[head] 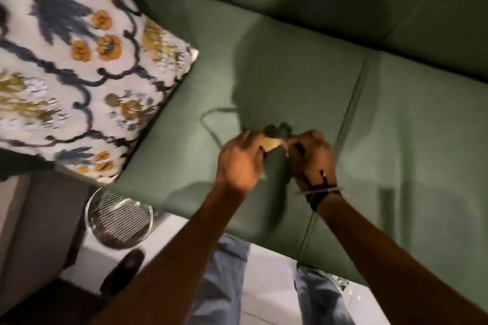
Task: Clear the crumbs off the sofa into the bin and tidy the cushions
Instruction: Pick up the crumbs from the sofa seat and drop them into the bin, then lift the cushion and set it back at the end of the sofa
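Both my hands hover close together over the middle of the green sofa seat (303, 82). My left hand (237, 158) pinches a small pale yellowish scrap (273, 143) at its fingertips. My right hand (311, 155), with dark bands on the wrist, has its fingers curled towards the same scrap; blur hides whether it grips it. A dark blurred patch (277, 130) lies just beyond the fingers. A large floral cushion (79, 66) leans at the sofa's left end. A round wire-mesh bin (118, 216) stands on the floor below the cushion, left of my left forearm.
My legs in blue jeans (221, 280) stand against the sofa's front edge on a white floor (266, 295). A dark shoe-like object (126, 269) lies beside the bin. Brown furniture (39, 232) fills the lower left. A seam (351, 103) splits the seat cushions.
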